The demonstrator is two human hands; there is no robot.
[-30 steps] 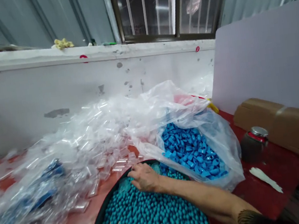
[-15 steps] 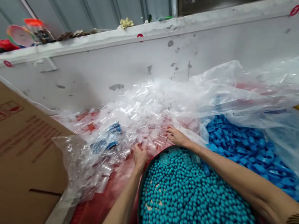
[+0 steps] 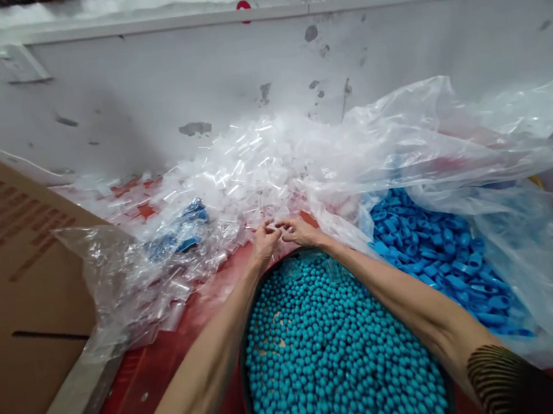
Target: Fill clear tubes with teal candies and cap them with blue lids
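Left hand [image 3: 266, 240] and right hand [image 3: 300, 232] come almost together, fingertips nearly meeting just beyond the far rim of the round tray [image 3: 245, 379]. Both have their fingers bent and narrow; whether something small and clear is pinched between them, I cannot tell. Small clear plastic pieces [image 3: 250, 160] lie heaped on the red desk [image 3: 147, 387] beyond the fingertips and spread out to the left hand's side. Teal beads [image 3: 334, 351] fill most of the tray, on the near side of both hands, between the forearms. To the right of the right hand, blue plastic parts [image 3: 438, 254] sit in a spread clear bag [image 3: 539, 255].

The step in hand looks like close two-handed fingering of the clear pieces — fine work at the fingertips. The next move, I judge, calls for a light, well-matched pinch from both hands — and wrists kept clear of the loose beads below.
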